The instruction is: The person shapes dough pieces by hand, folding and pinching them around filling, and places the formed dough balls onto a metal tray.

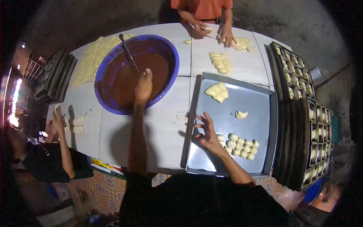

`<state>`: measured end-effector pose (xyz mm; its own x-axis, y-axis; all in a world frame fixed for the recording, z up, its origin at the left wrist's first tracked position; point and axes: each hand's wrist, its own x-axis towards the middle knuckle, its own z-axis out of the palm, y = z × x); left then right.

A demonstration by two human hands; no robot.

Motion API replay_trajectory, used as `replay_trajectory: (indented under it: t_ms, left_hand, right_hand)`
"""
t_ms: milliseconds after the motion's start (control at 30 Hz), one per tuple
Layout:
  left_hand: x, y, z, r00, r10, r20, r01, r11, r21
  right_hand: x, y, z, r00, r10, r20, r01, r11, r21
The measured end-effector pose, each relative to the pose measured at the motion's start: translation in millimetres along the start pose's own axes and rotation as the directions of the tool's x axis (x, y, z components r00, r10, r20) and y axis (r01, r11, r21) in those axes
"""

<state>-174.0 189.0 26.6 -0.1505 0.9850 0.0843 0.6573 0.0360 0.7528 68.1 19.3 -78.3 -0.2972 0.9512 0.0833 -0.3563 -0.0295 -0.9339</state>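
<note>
My left hand (pixel 143 86) hangs over the near right part of a purple basin (pixel 174 56) holding brown filling (pixel 157 68). Its fingers point away and mostly overlap, so what they hold, if anything, is unclear. A dark-handled stirring tool (pixel 129 53) leans in the basin, its lower end in the filling near that hand. Above the left side of a grey metal tray (pixel 242 92), my right hand (pixel 206 130) is open with fingers spread. Beside it sit several round dough balls (pixel 239 145). A small dough piece (pixel 241 114) and a larger dough slab (pixel 217 92) lie farther back.
Across the table a person in orange (pixel 202 9) handles dough near a scored dough slab (pixel 220 62). Another person in black (pixel 49 159) works at left beside small dough pieces (pixel 78 124). Stacked molds with dough (pixel 317 140) line the right; dark racks (pixel 55 77) stand left.
</note>
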Motion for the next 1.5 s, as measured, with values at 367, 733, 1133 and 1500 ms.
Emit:
replay_trajectory:
  t_ms: [367,733,1133,1500]
  left_hand:
    - [-102.5,16.7,31.4,0.876,-0.237,0.420,0.478,0.535,-0.696]
    - [-213.5,19.0,77.4,0.920,-0.021,0.392,0.302,0.676,-0.672]
    - [-247.8,22.0,96.7,0.903,-0.115,0.414,0.394,0.607,-0.691]
    - [-249.7,15.0,99.6,0.855,0.330,0.400,0.273,0.369,-0.888]
  right_hand:
    - [6.7,-8.0,8.5,0.942,0.290,-0.168,-0.196,0.884,0.425]
    - [-39.4,-30.1,16.0,0.961,-0.275,0.018,0.153,0.478,-0.865]
    - [-72.7,-54.3,3.0,0.984,-0.167,-0.065,0.075,0.713,-0.697]
    - [-78.3,-54.8,-40.9,0.783,0.595,0.181,-0.603,0.797,-0.009]
